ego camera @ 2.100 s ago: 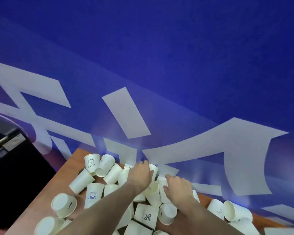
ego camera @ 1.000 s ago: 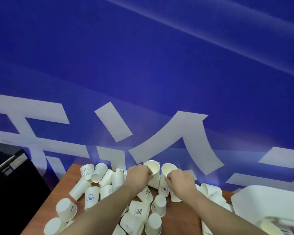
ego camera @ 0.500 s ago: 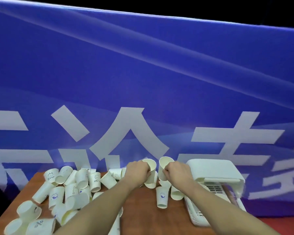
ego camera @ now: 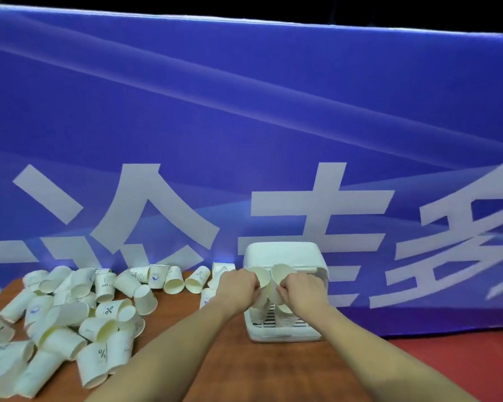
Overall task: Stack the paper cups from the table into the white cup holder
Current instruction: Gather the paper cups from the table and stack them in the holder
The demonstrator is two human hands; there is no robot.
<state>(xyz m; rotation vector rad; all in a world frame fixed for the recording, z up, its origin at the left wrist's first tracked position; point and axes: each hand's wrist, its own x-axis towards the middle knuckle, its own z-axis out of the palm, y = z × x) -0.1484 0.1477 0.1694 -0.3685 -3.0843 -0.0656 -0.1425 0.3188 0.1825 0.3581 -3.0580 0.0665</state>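
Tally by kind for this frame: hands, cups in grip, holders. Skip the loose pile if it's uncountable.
Hands: 2 (left hand, right hand)
Cups in grip: 2 (left-hand cup, right-hand cup)
White cup holder: 1
Total: 5
Not counted: the loose cups on the table overlap too much for an exact count.

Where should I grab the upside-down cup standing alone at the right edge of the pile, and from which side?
Grip the inverted cup around its side wall near the narrow closed base, which points up. Come from above, fingers either side: the taper narrows toward the top, and the right side faces bare table, while neighbouring cups crowd its left. Both hands are busy with cups at the cup holder.
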